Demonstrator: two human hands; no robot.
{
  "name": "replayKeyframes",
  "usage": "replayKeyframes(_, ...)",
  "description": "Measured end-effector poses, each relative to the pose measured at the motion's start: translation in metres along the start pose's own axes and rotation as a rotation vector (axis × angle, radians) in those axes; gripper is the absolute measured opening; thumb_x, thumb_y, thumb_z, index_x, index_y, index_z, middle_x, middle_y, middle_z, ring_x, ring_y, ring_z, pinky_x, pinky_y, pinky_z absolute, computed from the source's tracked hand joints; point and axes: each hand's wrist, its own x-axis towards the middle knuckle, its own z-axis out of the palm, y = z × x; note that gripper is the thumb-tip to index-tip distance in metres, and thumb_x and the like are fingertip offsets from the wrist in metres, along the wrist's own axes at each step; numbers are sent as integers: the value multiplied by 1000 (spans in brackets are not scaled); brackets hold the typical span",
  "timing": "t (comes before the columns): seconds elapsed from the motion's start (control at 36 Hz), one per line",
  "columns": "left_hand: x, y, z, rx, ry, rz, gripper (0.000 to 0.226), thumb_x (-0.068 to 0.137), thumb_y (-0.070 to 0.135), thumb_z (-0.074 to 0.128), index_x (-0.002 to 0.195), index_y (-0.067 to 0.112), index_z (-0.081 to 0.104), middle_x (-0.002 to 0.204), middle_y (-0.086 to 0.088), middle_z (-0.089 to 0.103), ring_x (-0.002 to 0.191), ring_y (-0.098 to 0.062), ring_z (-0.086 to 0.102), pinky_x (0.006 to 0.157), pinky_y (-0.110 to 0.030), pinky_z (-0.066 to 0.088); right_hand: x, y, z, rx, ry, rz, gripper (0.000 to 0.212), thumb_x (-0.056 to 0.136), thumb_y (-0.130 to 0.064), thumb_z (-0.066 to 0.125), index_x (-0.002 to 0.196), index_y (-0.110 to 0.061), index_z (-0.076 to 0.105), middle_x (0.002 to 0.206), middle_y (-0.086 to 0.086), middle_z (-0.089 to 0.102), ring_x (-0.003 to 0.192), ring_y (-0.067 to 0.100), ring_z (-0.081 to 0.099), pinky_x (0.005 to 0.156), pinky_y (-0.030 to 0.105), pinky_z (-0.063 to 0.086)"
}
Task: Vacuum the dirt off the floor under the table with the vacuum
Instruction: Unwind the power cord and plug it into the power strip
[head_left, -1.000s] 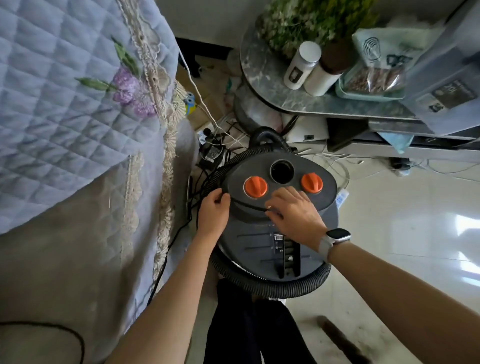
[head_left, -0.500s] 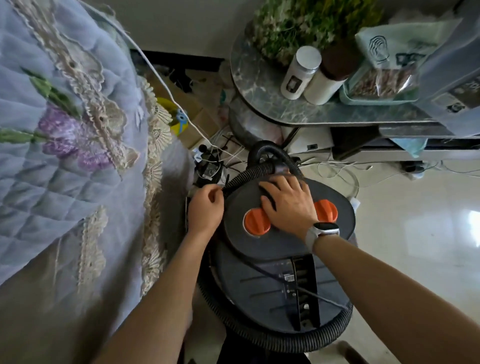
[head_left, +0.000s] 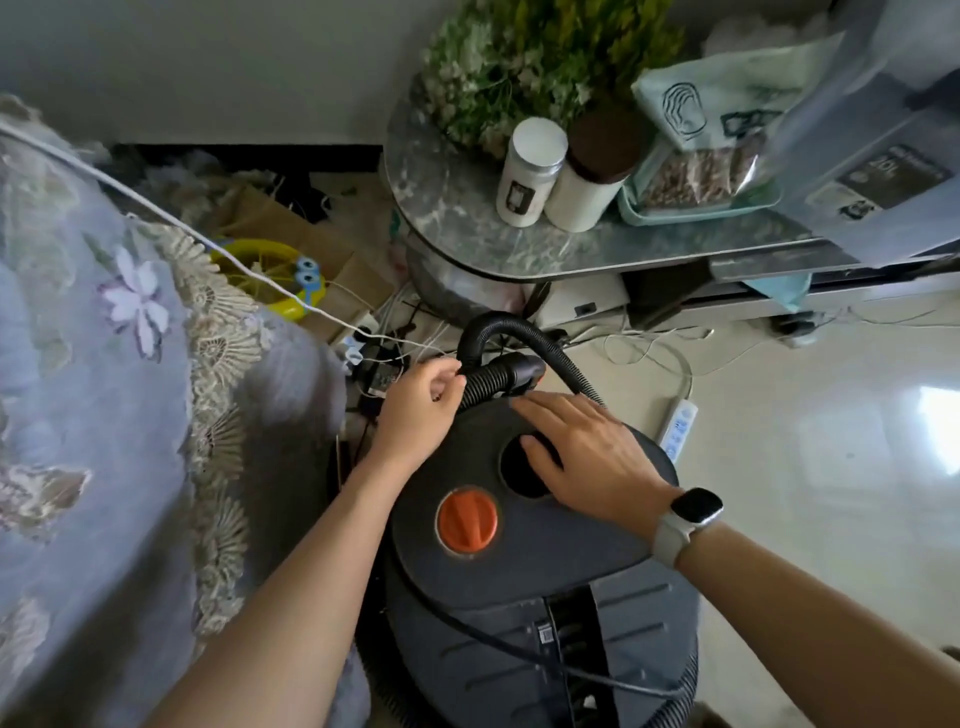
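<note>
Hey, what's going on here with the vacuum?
A person is bent over a dark canister vacuum on the floor beside a marble-topped table. The right hand lies flat on its lid, and the left hand curls around the black ribbed hose near its orange-tipped connector. No vacuuming has started.

The vacuum (head_left: 519, 582) is matt dark plastic, its hose (head_left: 550, 348) ribbed. The floor (head_left: 810, 426) is glossy, the tabletop (head_left: 467, 218) polished marble-like, the cover (head_left: 104, 364) quilted cloth edged with lace.
</note>
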Motion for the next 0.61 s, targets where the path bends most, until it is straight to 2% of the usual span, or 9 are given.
replayKeyframes(0.08, -1, 11, 10, 67, 9, 56, 28, 96, 21, 53, 121, 11, 62, 117, -2, 64, 106, -13, 59, 83, -15, 37, 4, 26, -12, 53, -21, 66, 58, 89, -45, 28, 130, -16, 57, 129, 5, 59, 122, 26, 52, 104, 39, 39)
replayKeyframes(0.14, -3, 20, 19, 122, 18, 93, 28, 95, 19, 54, 121, 10, 62, 117, -5, 64, 109, -17, 58, 87, -20, 41, 7, 46, -16, 85, -36, 114, 62, 88, -47, 24, 134, -17, 53, 135, 5, 54, 128, 25, 45, 106, 39, 35)
replayKeyframes(0.22, -7, 31, 37, 185, 41, 107, 28, 93, 18, 56, 120, 9, 62, 115, -8, 64, 110, -22, 57, 92, -27, 41, 13, 75, -16, 158, 8, 163, 57, 90, -43, 28, 133, -14, 53, 133, 7, 55, 127, 28, 46, 105, 43, 38)
replayKeyframes(0.33, -5, 40, 57, 213, 39, -21, 30, 94, 24, 54, 120, 10, 62, 117, -8, 63, 113, -23, 56, 96, -35, 43, 30, 110, -18, 236, -10, 205, 40, 97, -27, 42, 134, -12, 52, 133, 8, 55, 125, 28, 45, 103, 32, 32)
replayKeyframes(0.39, -3, 44, 63, 206, 56, -102, 29, 94, 25, 54, 119, 12, 63, 117, -6, 63, 113, -22, 56, 96, -34, 43, 45, 126, -14, 270, -55, 205, 37, 97, -22, 45, 133, -12, 53, 132, 9, 56, 124, 28, 47, 100, 28, 31)
replayKeyframes(0.44, -2, 45, 68, 233, 71, -171, 29, 93, 26, 56, 118, 15, 64, 118, -2, 63, 113, -19, 56, 97, -32, 42, 62, 139, -5, 315, -105, 190, 40, 95, -27, 43, 131, -14, 55, 129, 8, 59, 121, 27, 51, 98, 27, 33)
replayKeyframes(0.5, 2, 46, 71, 280, 82, -233, 30, 92, 30, 56, 119, 20, 63, 120, 2, 63, 113, -16, 56, 96, -29, 40, 80, 148, 9, 372, -181, 152, 37, 95, -24, 46, 129, -16, 57, 125, 5, 62, 116, 25, 55, 95, 27, 37)
replayKeyframes(0.61, 21, 48, 75, 379, -18, -352, 39, 93, 43, 50, 128, 27, 56, 128, 4, 58, 119, -17, 53, 100, -35, 41, 100, 154, 39, 396, -375, 26, 33, 95, -17, 50, 126, -22, 59, 122, 6, 63, 112, 26, 57, 92, 32, 43)
